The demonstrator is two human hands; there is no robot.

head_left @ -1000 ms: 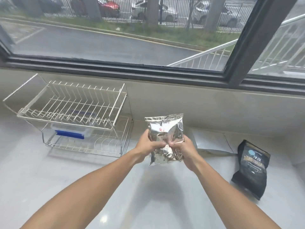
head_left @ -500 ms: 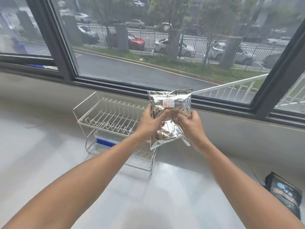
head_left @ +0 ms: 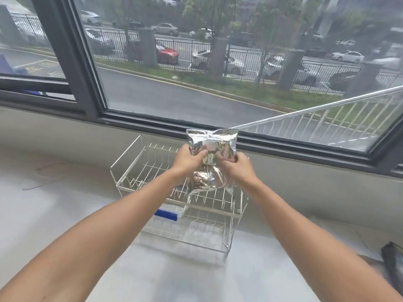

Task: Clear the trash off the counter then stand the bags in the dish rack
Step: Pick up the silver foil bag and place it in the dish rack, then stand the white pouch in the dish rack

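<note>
Both hands are on the silver foil bag [head_left: 211, 162]: left hand [head_left: 189, 159] and right hand [head_left: 236, 168] pinch its middle from either side, about level. Bag's long axis runs upright, sealed top up, bottom edge just over the dish rack [head_left: 130, 188] top tier. Next move's basically straight down, I'd guess. Dark bag [head_left: 393, 258] sits well right of the rack.

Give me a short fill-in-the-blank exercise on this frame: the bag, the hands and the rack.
1. Both hands, left hand and right hand, grip a ____ foil bag.
2. The foil bag is held over the ____ tier of the wire dish rack.
3. A black bag lies on the counter at the far ____ edge of the view.

Missing words: silver; upper; right
</note>
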